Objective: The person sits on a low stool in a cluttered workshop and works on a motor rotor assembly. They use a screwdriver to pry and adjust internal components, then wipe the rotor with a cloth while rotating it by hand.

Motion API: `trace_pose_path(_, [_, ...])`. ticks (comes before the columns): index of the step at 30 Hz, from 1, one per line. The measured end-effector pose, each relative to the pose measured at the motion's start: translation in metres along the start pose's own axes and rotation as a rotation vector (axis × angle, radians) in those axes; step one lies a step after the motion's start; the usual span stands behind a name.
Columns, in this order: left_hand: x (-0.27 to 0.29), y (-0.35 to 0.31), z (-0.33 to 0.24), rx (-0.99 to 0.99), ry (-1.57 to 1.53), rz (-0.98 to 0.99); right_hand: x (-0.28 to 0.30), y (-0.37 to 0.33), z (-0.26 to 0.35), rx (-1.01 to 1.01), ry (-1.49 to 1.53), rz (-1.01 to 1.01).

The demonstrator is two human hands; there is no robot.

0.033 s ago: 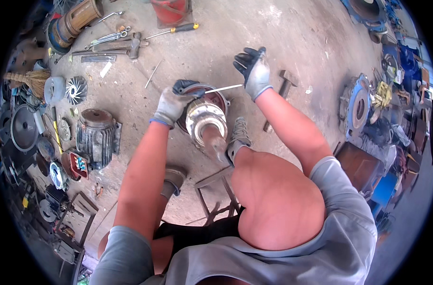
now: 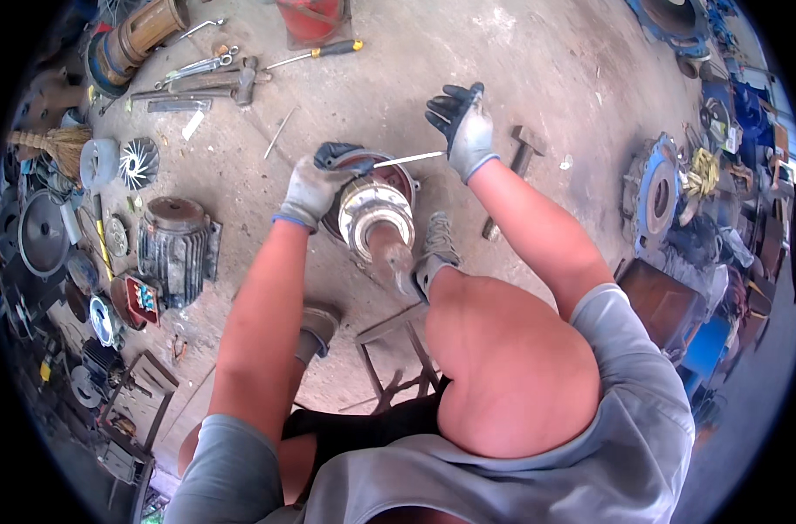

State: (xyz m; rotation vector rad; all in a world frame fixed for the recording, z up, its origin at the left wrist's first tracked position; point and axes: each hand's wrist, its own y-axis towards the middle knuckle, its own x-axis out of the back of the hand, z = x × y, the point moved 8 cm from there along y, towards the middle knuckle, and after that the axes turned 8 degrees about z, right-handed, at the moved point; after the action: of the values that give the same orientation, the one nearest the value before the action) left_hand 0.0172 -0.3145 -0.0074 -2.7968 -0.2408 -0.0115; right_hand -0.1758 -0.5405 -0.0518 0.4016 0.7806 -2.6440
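Observation:
Both my hands wear pale grey gloves with dark fingers. In front of me stands a round motor part (image 2: 356,229) with a shiny bearing ring and a brownish shaft (image 2: 387,249) pointing toward me. At its far rim, my left hand (image 2: 321,183) is closed, with the inner end of a thin pale rod (image 2: 413,159) at its thumb and fingers. The rod slants across the housing to the heel of my right hand (image 2: 466,127). That hand is raised with its fingers stretched out; whether its palm touches the rod's end I cannot tell.
A hammer (image 2: 524,157) lies right of the housing. Beyond it to the left are a yellow-handled screwdriver (image 2: 323,51), wrenches (image 2: 207,64), another hammer (image 2: 243,83) and a red bucket (image 2: 312,22). A finned motor body (image 2: 172,258) stands at left, a blue-rimmed flange (image 2: 658,194) at right.

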Motion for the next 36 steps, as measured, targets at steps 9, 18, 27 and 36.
trace_pose_path(9, [-0.002, 0.0, 0.003, -0.061, -0.062, 0.019, 0.006, -0.003, -0.007, 0.046, 0.039, -0.022])
trace_pose_path(18, [-0.005, 0.004, -0.02, 0.001, 0.16, 0.073, 0.172, -0.147, -0.023, 0.011, -0.037, -0.204])
trace_pose_path(27, [-0.012, 0.002, 0.008, 0.179, -0.199, -0.046, -0.037, -0.038, -0.005, 0.271, -0.122, 0.282])
trace_pose_path(36, [-0.001, -0.011, 0.023, 0.27, -0.156, -0.058, 0.169, -0.169, -0.048, 0.006, -0.237, -0.511])
